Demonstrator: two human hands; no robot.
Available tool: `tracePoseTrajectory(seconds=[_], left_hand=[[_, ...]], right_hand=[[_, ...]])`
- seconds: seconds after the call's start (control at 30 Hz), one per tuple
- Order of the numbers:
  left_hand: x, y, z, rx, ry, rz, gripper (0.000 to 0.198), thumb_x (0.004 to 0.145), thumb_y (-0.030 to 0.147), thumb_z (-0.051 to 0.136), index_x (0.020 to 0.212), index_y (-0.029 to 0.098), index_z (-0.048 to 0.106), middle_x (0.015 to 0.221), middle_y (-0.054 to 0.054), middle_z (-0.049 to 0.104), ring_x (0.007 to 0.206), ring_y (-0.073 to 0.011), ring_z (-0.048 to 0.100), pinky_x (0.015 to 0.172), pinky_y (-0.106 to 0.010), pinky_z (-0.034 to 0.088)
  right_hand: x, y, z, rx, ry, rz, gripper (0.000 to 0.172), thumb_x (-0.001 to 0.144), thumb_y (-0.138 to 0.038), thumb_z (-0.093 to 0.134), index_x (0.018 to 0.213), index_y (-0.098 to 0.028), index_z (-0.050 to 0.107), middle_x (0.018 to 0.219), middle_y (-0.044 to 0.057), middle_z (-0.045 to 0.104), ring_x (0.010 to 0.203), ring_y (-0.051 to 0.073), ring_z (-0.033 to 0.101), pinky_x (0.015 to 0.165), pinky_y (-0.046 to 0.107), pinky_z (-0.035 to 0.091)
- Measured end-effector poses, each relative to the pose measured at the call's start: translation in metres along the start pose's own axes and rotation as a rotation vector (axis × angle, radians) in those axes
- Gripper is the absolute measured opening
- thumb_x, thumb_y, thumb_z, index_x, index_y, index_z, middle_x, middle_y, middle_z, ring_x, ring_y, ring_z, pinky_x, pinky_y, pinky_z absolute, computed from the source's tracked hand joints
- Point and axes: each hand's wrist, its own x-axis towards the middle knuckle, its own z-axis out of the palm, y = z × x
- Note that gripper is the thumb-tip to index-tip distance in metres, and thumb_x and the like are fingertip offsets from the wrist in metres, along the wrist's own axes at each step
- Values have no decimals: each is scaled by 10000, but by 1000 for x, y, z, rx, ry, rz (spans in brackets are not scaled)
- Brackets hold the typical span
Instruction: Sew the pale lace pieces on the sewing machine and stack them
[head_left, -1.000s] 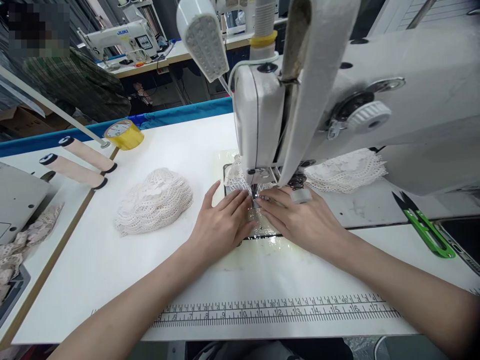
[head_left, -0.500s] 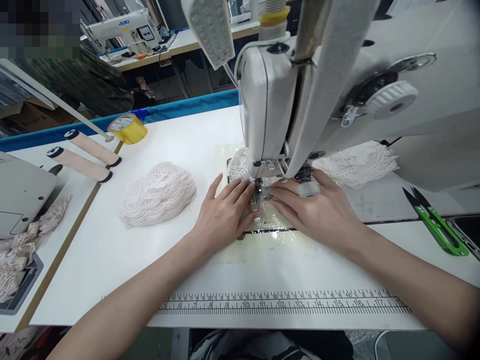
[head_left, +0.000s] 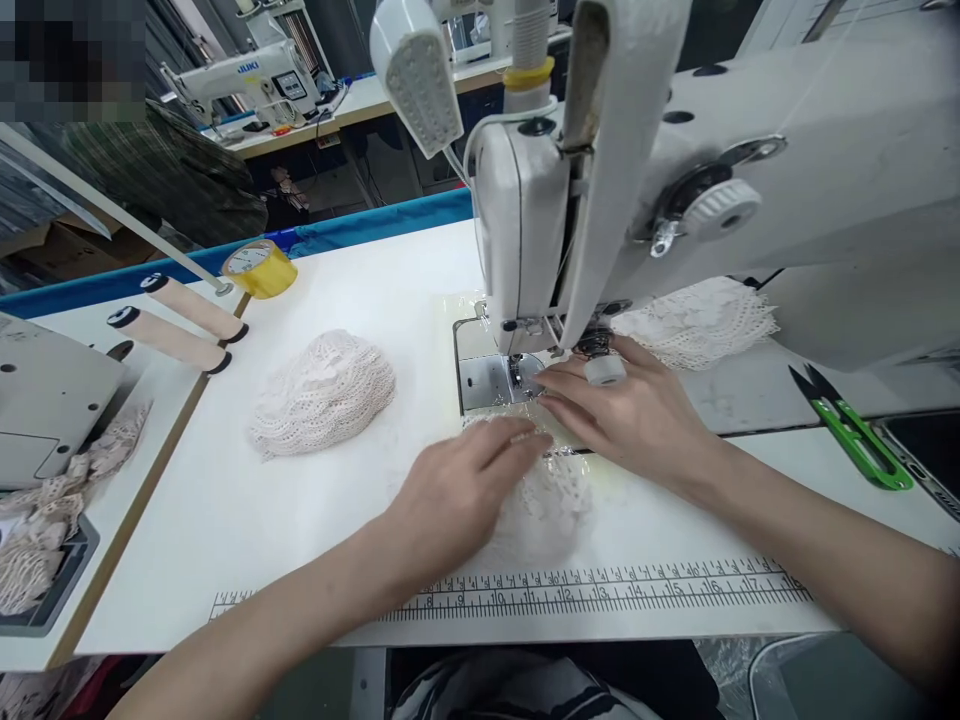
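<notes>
In front of the sewing machine [head_left: 525, 220], my left hand [head_left: 469, 490] is closed over a white lace piece [head_left: 551, 505]. The lace is blurred and lies partly under my fingers, on the table side nearest me. My right hand [head_left: 630, 405] rests beside the presser foot [head_left: 516, 370], fingers stretched out and thumb apart, with nothing visible in them. The metal needle plate [head_left: 487, 380] shows bare to the left of the foot. A second lace piece [head_left: 326, 395] lies folded on the table at the left. More white lace [head_left: 697, 320] sits behind my right hand, under the machine arm.
Green-handled thread snips [head_left: 855, 430] lie at the right by a dark phone-like object [head_left: 926, 450]. Two thread cones [head_left: 169, 340] and a yellow tape roll [head_left: 260, 270] stand at the left. A printed ruler [head_left: 600, 590] runs along the front edge. A person [head_left: 172, 170] is beyond.
My left hand has moved from beside the presser foot toward me, drawing the lace piece off the needle plate. My right hand stays by the foot. The view has shifted slightly.
</notes>
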Motion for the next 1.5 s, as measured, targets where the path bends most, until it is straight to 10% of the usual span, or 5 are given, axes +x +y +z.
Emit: tracePoseTrajectory(seconds=[0.53,0.7,0.87,1.2,1.5], left_hand=[[9,-18,-1,-704,118,-561,173,742,47,416,801,207,445,746,32,515,614,-94,458,512,-199,379],[10,-18,2,-750,72,-554,407,722,-7,336,1010,206,530,859,-9,590,661,-108,501,535,-206,411],[12,-9,-4,-830,-21,-588,64,884,181,461,889,212,516,749,21,533,633,-111,477,523,-213,398],[4,-16,20,-326,235,-125,280,884,119,530,652,192,391,643,40,464,569,-84,423,507,-211,315],[0,-20,17,-259,270,-129,232,892,150,529,711,211,397,687,38,534,552,-77,450,499,-193,335]], right_hand=[[5,-11,-19,1001,-536,523,126,838,-311,640,797,-210,702,491,-63,532,381,76,392,368,217,252],[4,-19,-12,1087,-390,629,120,807,-264,647,908,-200,662,572,-34,625,536,151,611,518,269,486],[8,-26,-12,1053,-331,687,229,779,-237,631,1002,-220,582,538,-78,553,506,159,602,461,261,459],[6,-30,-10,1145,-258,678,132,790,-178,605,915,-220,603,648,-27,666,631,166,685,612,283,568],[5,-35,-8,1241,-152,640,24,813,-214,637,837,-213,642,799,-3,704,728,158,694,711,295,592]])
